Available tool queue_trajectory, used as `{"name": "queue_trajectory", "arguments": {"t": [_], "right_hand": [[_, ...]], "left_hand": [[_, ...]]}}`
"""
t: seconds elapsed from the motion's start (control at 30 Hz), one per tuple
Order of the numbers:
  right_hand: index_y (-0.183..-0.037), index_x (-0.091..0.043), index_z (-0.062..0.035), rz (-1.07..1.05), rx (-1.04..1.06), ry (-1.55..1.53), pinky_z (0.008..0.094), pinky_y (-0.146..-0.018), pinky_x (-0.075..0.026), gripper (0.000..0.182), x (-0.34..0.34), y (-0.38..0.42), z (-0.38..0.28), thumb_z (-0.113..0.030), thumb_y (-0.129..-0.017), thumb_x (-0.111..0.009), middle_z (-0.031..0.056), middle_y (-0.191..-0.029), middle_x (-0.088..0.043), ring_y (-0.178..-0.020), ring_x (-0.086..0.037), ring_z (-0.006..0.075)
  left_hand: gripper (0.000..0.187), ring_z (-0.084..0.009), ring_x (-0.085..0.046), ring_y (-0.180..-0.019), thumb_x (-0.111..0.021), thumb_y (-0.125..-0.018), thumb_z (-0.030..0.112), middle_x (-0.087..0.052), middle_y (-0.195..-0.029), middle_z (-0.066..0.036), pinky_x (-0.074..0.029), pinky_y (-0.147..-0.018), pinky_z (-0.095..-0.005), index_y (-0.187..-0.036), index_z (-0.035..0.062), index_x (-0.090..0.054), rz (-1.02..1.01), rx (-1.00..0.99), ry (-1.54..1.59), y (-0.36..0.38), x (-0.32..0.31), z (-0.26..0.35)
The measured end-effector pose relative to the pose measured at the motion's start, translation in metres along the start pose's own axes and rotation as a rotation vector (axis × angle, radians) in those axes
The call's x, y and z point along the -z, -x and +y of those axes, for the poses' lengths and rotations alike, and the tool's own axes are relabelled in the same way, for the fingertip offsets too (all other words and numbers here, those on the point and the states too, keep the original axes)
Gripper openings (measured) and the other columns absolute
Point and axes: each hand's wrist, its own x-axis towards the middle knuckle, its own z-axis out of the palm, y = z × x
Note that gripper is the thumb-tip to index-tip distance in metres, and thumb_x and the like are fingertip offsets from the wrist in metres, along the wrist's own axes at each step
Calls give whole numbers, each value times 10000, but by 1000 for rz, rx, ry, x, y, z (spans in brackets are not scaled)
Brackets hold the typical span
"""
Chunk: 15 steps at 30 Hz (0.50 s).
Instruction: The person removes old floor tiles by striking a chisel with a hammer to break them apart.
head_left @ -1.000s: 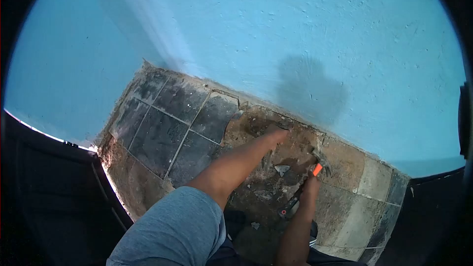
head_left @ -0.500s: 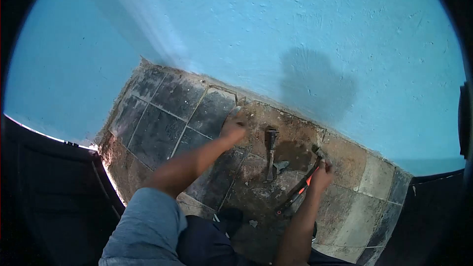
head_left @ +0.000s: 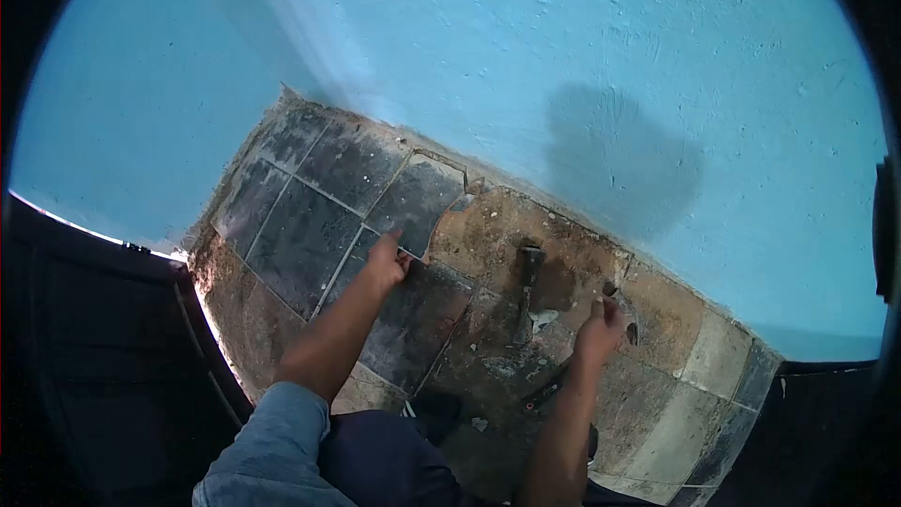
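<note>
left hand point(head_left: 387, 263): fingers curled on edge of dark floor tile point(head_left: 413, 202) | right hand point(head_left: 601, 321): closed around hammer point(head_left: 572, 361) | chisel point(head_left: 527, 289): lying on bare mortar bed point(head_left: 488, 239) between hands, below blue wall point(head_left: 563, 56)

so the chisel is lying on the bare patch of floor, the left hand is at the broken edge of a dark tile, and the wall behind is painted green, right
Not quite: the wall is painted light blue, not green, as the head view shows. The rest holds: the chisel lies on the bare patch of floor, and the left hand is at the broken edge of a dark tile.
</note>
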Motion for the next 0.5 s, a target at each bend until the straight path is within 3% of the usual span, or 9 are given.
{"name": "queue_trajectory", "arguments": {"t": [0.13,0.23,0.27,0.37,0.47,0.5], "right_hand": [[-1083,-654,5,-118,54,-17,378,-912,-470,205,-16,11,-5,-163,-967,-632,116,-1034,-663,-986,-625,237],[-1072,-649,1,-199,-11,18,368,-900,-472,180,-29,26,-30,-148,-972,-629,100,-1048,-657,-987,-618,221],[-1060,-648,-5,-241,11,-12,358,-887,-473,165,-36,26,-24,-148,-979,-633,87,-1032,-654,-970,-616,211],[-1059,-650,-8,-236,-19,-161,349,-869,-476,162,-62,35,-7,-150,-981,-641,76,-1006,-653,-951,-615,209],[-1067,-644,2,-366,-48,-53,348,-907,-468,203,-78,43,-12,-190,-1000,-627,85,-1025,-651,-987,-607,208],[-1071,-643,4,-394,-28,23,346,-916,-465,214,-85,44,-13,-198,-1002,-625,87,-1028,-651,-989,-607,206]], "left_hand": [[220,-157,-440,-470,-644,-971,260,-501,-607,-14,-347,-448,-321,-816,115,-586,-76,-171,-15,2,-8,16],[237,-137,-414,-466,-661,-968,242,-494,-606,-19,-327,-449,-307,-799,93,-587,-13,-326,-123,47,-9,39],[223,-162,-570,-598,-655,-970,233,-627,-758,-72,-457,-556,-322,-926,15,-638,-89,-376,-110,38,10,41],[322,-235,-671,-926,-638,-976,199,-688,-1064,-145,-526,-853,-348,-1144,-76,-623,-123,-292,46,102,57,39],[483,-293,-581,-1230,-642,-978,188,-606,-1321,-190,-413,-1094,-399,-1322,-127,-518,-116,-223,58,151,148,18],[505,-293,-573,-1239,-646,-978,203,-604,-1323,-189,-404,-1103,-402,-1336,-126,-506,-60,-208,21,166,181,3]]}}
